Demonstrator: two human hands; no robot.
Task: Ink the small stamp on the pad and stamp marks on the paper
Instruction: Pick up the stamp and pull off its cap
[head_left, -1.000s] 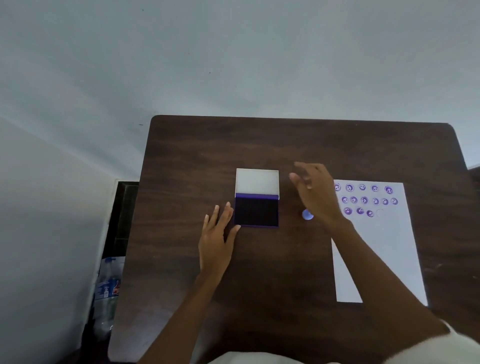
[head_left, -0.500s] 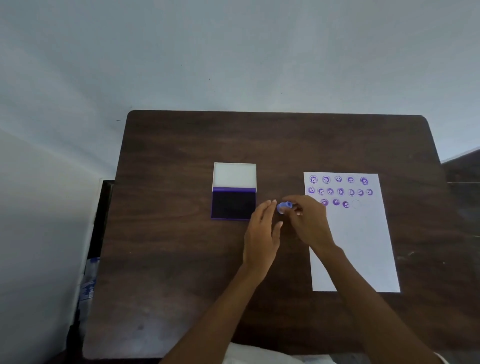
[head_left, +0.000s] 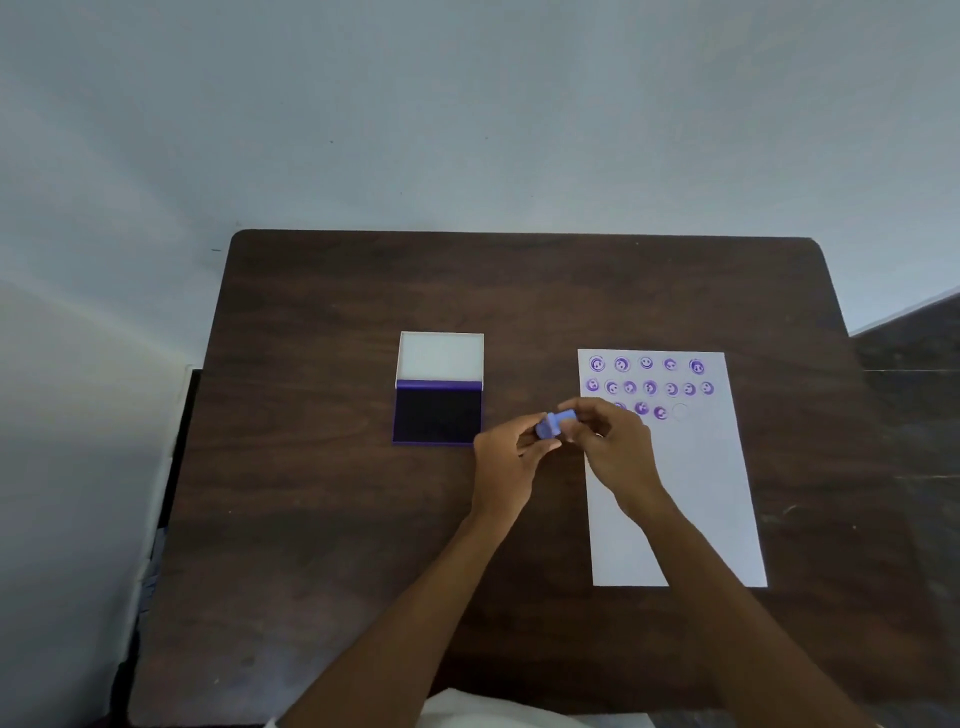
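A small blue stamp (head_left: 555, 423) is held between my two hands above the table, between the ink pad and the paper. My left hand (head_left: 509, 462) pinches its left end and my right hand (head_left: 613, 452) grips its right end. The open ink pad (head_left: 438, 415), dark purple with a white lid folded back, lies just left of my left hand. The white paper (head_left: 691, 493) lies to the right with three rows of purple smiley marks (head_left: 649, 387) near its top; my right hand covers part of the third row.
Everything rests on a dark wooden table (head_left: 337, 519) set against a pale wall. Its left edge drops to a dark gap beside the wall. A dark floor area shows past the table's right edge.
The stamp stood on the table a second ago; my right hand picked it up, and my left hand moved from beside the ink pad to grip it too. The camera view shifted.
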